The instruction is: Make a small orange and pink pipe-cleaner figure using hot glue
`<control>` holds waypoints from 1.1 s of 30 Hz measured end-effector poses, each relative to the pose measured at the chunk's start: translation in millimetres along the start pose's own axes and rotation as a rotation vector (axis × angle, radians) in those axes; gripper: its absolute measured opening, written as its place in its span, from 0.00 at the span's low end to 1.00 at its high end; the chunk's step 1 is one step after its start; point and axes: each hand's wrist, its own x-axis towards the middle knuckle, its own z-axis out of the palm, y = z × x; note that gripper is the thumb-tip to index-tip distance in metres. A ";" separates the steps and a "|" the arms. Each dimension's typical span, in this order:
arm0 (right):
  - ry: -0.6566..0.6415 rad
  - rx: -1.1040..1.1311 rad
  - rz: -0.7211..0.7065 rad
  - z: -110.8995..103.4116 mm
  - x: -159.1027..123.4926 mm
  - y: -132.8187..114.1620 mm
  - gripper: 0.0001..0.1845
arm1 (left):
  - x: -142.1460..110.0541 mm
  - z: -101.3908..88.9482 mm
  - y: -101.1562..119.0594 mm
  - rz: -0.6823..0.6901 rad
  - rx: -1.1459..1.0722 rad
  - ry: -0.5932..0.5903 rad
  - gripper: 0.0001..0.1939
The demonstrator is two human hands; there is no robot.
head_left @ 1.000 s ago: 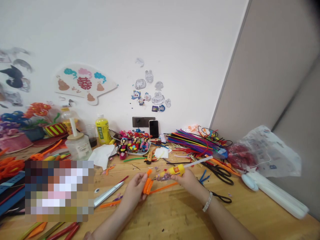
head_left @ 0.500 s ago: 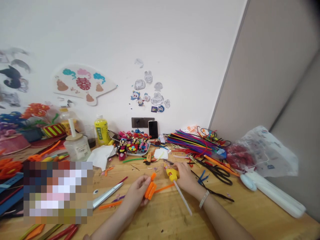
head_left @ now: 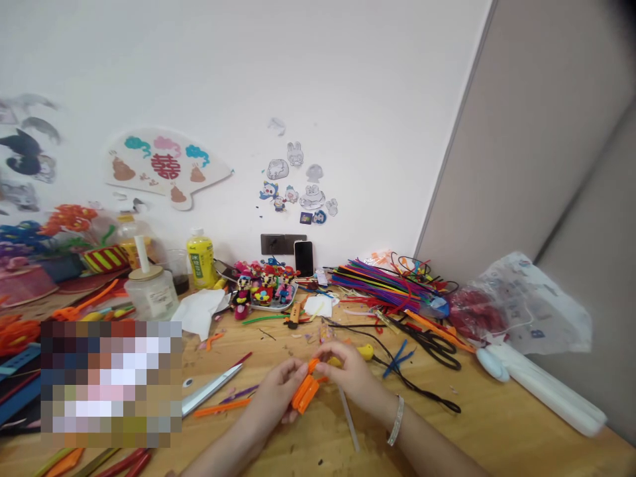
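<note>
My left hand [head_left: 278,392] is closed round a folded orange pipe-cleaner piece [head_left: 305,395], which looks like several fuzzy strands bent side by side. The fingers of my right hand [head_left: 350,368] pinch the upper end of the same piece, close to the left thumb. Behind and partly under my right hand lies a yellow glue gun [head_left: 366,352], mostly hidden. Its translucent glue stick [head_left: 350,424] pokes out toward me below the wrist. A silver scissor blade [head_left: 213,389] rests left of my left hand, with an orange pipe cleaner [head_left: 221,407] beside it.
A tray holds small pipe-cleaner dolls [head_left: 265,288] at the back, near a phone [head_left: 304,258] and a yellow bottle [head_left: 201,258]. A bundle of coloured pipe cleaners [head_left: 382,286] lies right of them. Black-handled scissors [head_left: 432,348] and a plastic bag [head_left: 536,305] are on the right.
My right hand has let go of the glue gun, which now lies on the table, and has moved left to pinch the orange piece. My left hand still holds that piece, slightly turned.
</note>
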 end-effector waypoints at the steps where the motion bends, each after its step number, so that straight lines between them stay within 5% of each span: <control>1: 0.012 -0.008 0.006 1.2 0.6 1.1 0.06 | 0.0 0.3 -0.9 -0.003 0.000 0.000 0.23; 8: 0.107 0.109 0.024 -13.0 7.8 6.3 0.08 | -1.2 -0.5 0.2 -0.037 -0.171 -0.015 0.22; 16: -0.100 0.224 0.167 -13.6 4.3 -1.1 0.13 | 4.8 -6.2 -3.4 -0.032 -0.271 -0.023 0.20; 21: -0.085 0.209 0.170 -5.9 2.4 -4.4 0.12 | 7.8 -8.3 -8.7 -0.036 -0.309 -0.021 0.19; 33: 0.031 -0.095 -0.042 -4.0 2.2 -6.1 0.03 | 3.8 -5.8 -3.6 -0.057 -0.295 -0.066 0.20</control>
